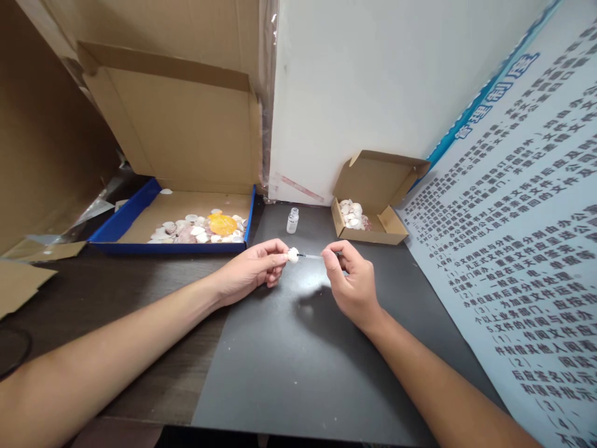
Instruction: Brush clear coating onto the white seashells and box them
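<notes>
Pinched between the thumb and fingers of my left hand [261,264] is a small white seashell [293,255]. My right hand [349,277] is closed around the end of a thin, clear-stemmed brush [310,256]. Its dark tip points left and meets the shell's right side, or nearly so; the exact contact is too small to tell. Behind both hands stands an upright little glass bottle [292,221] with a label, and no cap shows on it.
At the back left, a blue-edged cardboard box [170,247] holds several seashells and an orange shell [222,224]. A smaller cardboard box [377,236] with white shells stands at the back right. A dark mat [275,367] covers part of the wooden table [172,354]. Printed sheet [522,205] on the right.
</notes>
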